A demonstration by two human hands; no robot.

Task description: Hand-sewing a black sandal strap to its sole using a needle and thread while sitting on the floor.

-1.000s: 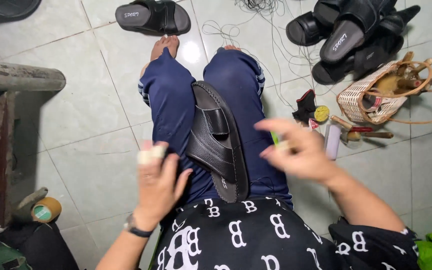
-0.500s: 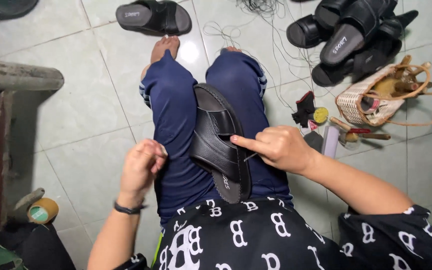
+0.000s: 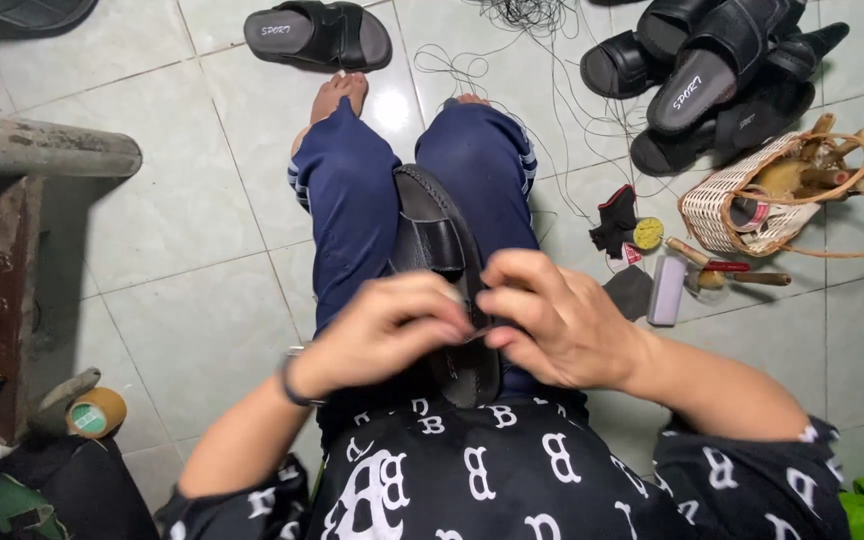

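1. The left hand (image 3: 392, 325) and right hand (image 3: 552, 325) have come together over the lap; half a second ago they were apart, the right one alone on the sandal. Their fingertips now meet at the sandal's near right edge, which suggests fine two-handed work has begun at that spot.
2. Both hands are curled, thumb and fingers pinched close. The right seems to nip something small and thin, perhaps a needle or thread, but it is too small to tell; whether the left grips anything cannot be told either.
3. The black sandal (image 3: 437, 240) lies lengthwise between the thighs, on the blue trousers (image 3: 352, 210), toe end pointing away, its strap uppermost. It has stayed in place.
4. On the tiled floor (image 3: 182, 230) to the right, near the knee, lie a grey block (image 3: 666, 290), a black rag (image 3: 614, 222) and a small yellow tin (image 3: 648, 233).
5. Just beyond those stands a woven basket (image 3: 722, 210) with tool handles sticking out.
6. A roll of tape (image 3: 95, 412) sits near the left edge.
7. Farthest off are a single sandal (image 3: 317, 35), a pile of sandals (image 3: 722, 70) at the top right, and loose black thread (image 3: 512, 60) between them.
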